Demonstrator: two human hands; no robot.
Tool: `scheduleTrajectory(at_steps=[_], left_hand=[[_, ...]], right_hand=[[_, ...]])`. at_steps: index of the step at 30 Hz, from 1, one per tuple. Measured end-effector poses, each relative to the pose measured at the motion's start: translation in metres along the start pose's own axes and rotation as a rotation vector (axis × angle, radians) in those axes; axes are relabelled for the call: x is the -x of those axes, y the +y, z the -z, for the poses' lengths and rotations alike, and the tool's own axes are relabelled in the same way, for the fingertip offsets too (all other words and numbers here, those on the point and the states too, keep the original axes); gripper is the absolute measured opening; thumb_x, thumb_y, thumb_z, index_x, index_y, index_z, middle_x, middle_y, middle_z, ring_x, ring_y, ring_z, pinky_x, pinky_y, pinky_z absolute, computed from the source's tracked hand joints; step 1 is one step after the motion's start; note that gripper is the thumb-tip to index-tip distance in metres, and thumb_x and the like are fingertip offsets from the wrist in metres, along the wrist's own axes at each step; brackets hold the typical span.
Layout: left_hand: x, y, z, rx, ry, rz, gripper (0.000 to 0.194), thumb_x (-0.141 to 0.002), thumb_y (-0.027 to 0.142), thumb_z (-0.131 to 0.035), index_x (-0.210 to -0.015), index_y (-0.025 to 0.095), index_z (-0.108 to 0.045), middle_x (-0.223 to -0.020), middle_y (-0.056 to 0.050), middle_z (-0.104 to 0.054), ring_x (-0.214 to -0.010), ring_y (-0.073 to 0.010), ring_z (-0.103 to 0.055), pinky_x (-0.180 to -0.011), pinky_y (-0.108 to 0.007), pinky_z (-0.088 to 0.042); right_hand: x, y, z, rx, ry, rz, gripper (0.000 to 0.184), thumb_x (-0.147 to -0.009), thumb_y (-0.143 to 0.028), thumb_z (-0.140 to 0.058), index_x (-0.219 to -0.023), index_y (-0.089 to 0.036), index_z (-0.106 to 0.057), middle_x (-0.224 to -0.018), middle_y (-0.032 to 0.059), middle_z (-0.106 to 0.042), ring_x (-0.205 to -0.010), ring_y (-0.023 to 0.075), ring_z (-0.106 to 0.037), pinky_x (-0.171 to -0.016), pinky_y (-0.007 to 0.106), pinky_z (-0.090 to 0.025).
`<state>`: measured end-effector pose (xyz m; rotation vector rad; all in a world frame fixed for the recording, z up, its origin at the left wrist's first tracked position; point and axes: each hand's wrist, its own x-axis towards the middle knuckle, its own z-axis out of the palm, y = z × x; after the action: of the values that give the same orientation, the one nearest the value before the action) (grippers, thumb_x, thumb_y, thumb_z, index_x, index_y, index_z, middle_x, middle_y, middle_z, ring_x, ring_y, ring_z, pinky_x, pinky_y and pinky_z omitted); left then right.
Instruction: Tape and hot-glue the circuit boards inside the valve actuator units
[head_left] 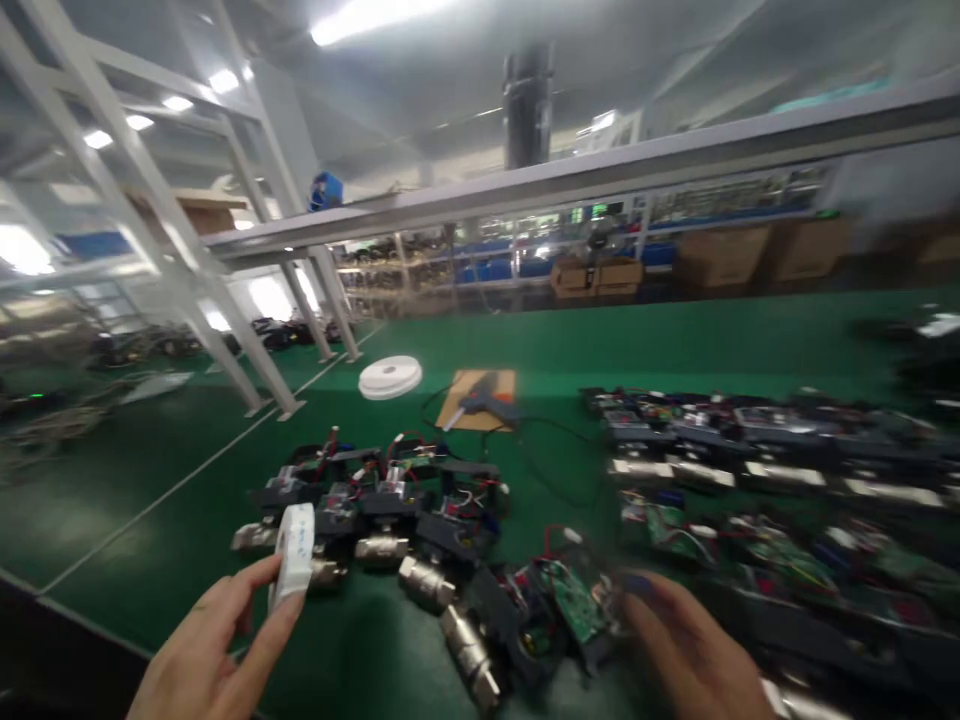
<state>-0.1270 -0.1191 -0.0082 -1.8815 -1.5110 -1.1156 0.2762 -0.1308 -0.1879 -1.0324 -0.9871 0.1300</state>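
My left hand point(232, 640) pinches a flat white roll point(298, 550) with small printed marks between thumb and fingers. It is held upright in front of a group of motor-valve units point(390, 515), dark housings with loose wires and silvery metal valve bodies. My right hand point(690, 640) is smeared by motion beside the nearest unit, whose green circuit board point(577, 597) is exposed. A dark blue spot shows at its fingertips, too blurred to name. Whether that hand grips anything cannot be made out. A silvery valve body point(471, 655) lies between the hands.
Rows of similar units point(750, 430) fill the right of the green table point(525, 340). Farther back are a glue gun point(484, 400) on a cardboard sheet point(454, 388) and a white round spool point(390, 377). A metal frame point(217, 330) stands at the left; a shelf beam point(600, 172) crosses above.
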Motion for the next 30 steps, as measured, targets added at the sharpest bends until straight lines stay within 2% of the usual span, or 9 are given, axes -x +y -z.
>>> scheduleTrajectory(at_steps=[2, 3, 4, 7, 9, 14, 19, 25, 30], left_hand=[[0.003, 0.066, -0.010, 0.075, 0.078, -0.357, 0.045, -0.083, 0.062, -0.053, -0.116, 0.031, -0.059, -0.095, 0.005, -0.066, -0.074, -0.0032, -0.058, -0.056, -0.010, -0.044], [0.004, 0.101, -0.016, 0.098, 0.107, -0.572, 0.038, -0.084, 0.056, -0.056, -0.113, 0.031, -0.060, -0.100, 0.007, -0.067, -0.082, -0.0028, -0.060, -0.068, -0.010, -0.048], [0.006, 0.134, -0.024, 0.118, 0.123, -0.699, 0.032, -0.085, 0.048, -0.058, -0.110, 0.030, -0.060, -0.101, 0.007, -0.067, -0.089, -0.0046, -0.060, -0.080, -0.013, -0.049], [0.011, 0.211, -0.055, 0.215, 0.102, -0.829, 0.018, -0.083, 0.032, -0.059, -0.100, 0.026, -0.061, -0.093, 0.007, -0.067, -0.085, -0.0094, -0.054, -0.082, -0.023, -0.043], [0.015, 0.235, -0.077, 0.189, 0.084, -0.824, 0.014, -0.083, 0.030, -0.058, -0.096, 0.027, -0.061, -0.091, 0.007, -0.066, -0.085, -0.0131, -0.049, -0.082, -0.028, -0.038], [0.018, 0.237, -0.106, 0.094, 0.007, -0.808, 0.016, -0.084, 0.030, -0.057, -0.099, 0.029, -0.062, -0.095, 0.007, -0.065, -0.090, -0.0144, -0.046, -0.084, -0.031, -0.030], [0.017, 0.236, -0.108, 0.101, 0.021, -0.873, 0.022, -0.078, 0.030, -0.065, -0.100, 0.028, -0.063, -0.094, 0.006, -0.067, -0.087, -0.0146, -0.046, -0.081, -0.031, -0.030], [0.016, 0.238, -0.113, 0.106, 0.022, -0.885, 0.016, -0.077, 0.029, -0.065, -0.093, 0.026, -0.064, -0.090, 0.004, -0.068, -0.082, -0.0136, -0.046, -0.076, -0.031, -0.029], [0.017, 0.238, -0.112, 0.105, 0.035, -0.901, 0.017, -0.077, 0.028, -0.065, -0.094, 0.027, -0.063, -0.092, 0.006, -0.068, -0.084, -0.0140, -0.045, -0.077, -0.031, -0.028]], right_hand=[[0.001, 0.001, 0.003, -0.015, -0.053, -0.076, 0.070, -0.077, -0.072, -0.056, -0.107, -0.009, -0.067, -0.107, 0.0086, -0.065, -0.090, 0.0043, -0.067, -0.077, 0.000, -0.053], [0.002, 0.001, 0.003, -0.025, -0.075, -0.098, 0.072, -0.079, -0.071, -0.054, -0.111, -0.008, -0.064, -0.110, 0.0097, -0.064, -0.093, 0.0043, -0.067, -0.079, -0.001, -0.053], [0.003, 0.003, 0.002, -0.033, -0.108, -0.105, 0.074, -0.080, -0.071, -0.053, -0.116, -0.007, -0.062, -0.113, 0.0108, -0.063, -0.096, 0.0043, -0.067, -0.082, -0.001, -0.053], [0.007, 0.011, -0.001, -0.038, -0.163, -0.110, 0.072, -0.084, -0.068, -0.050, -0.123, -0.007, -0.055, -0.118, 0.0122, -0.060, -0.099, 0.0024, -0.066, -0.084, -0.003, -0.051], [0.009, 0.017, -0.001, -0.033, -0.200, -0.096, 0.066, -0.088, -0.064, -0.047, -0.125, -0.009, -0.053, -0.121, 0.0114, -0.059, -0.103, 0.0005, -0.064, -0.087, -0.005, -0.049], [0.014, 0.022, -0.004, -0.040, -0.216, -0.047, 0.052, -0.094, -0.054, -0.043, -0.124, -0.013, -0.055, -0.113, 0.0059, -0.059, -0.095, -0.0047, -0.061, -0.091, -0.005, -0.047], [0.013, 0.012, -0.007, -0.003, -0.156, 0.117, 0.036, -0.096, -0.040, -0.044, -0.119, -0.017, -0.060, -0.109, 0.0035, -0.059, -0.097, -0.0055, -0.059, -0.089, -0.003, -0.048], [0.007, -0.013, -0.004, 0.123, 0.044, 0.402, 0.022, -0.092, -0.020, -0.051, -0.112, -0.020, -0.061, -0.095, -0.0028, -0.060, -0.083, -0.0087, -0.055, -0.075, -0.003, -0.043], [0.004, -0.028, -0.003, 0.111, 0.119, 0.496, 0.017, -0.090, -0.014, -0.052, -0.105, -0.017, -0.060, -0.090, -0.0038, -0.059, -0.079, -0.0079, -0.053, -0.072, -0.001, -0.042]])
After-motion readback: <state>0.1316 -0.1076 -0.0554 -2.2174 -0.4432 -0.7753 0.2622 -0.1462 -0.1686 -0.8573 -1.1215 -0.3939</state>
